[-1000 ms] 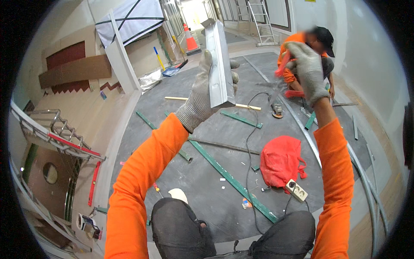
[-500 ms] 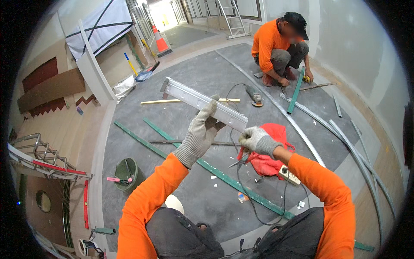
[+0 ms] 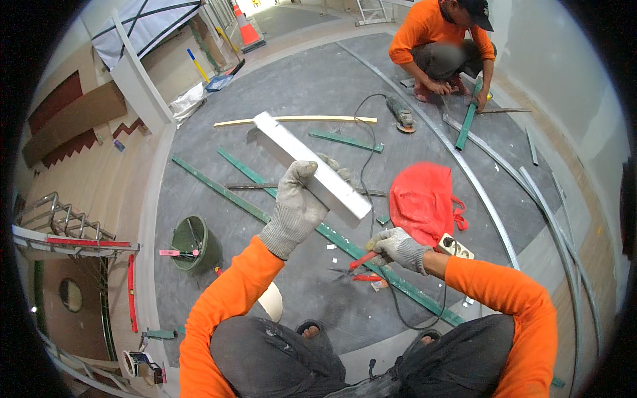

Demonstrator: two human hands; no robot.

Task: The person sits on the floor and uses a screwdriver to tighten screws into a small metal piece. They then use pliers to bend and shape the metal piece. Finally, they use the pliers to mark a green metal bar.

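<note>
A short silver metal channel is raised in front of me on a slant, its smooth face upward. My left hand grips it near its lower half, thumb on the near side and fingers at the far edge. Lower and to the right, my right hand is closed around one handle of red-handled snips. Their dark jaws point left, and the other handle is spread apart below. Both hands wear pale knit gloves. Just beyond my right hand lies a red cloth bag on the grey floor.
A co-worker squats at far right, hands at a green metal strip. An angle grinder, long green strips, a wooden batten and a power strip lie around. A dark bucket stands left; curved metal tracks run right.
The channel has turned over to its smooth face. My right hand has left its end, moved down and now holds the snips. The red bag lies more spread out.
</note>
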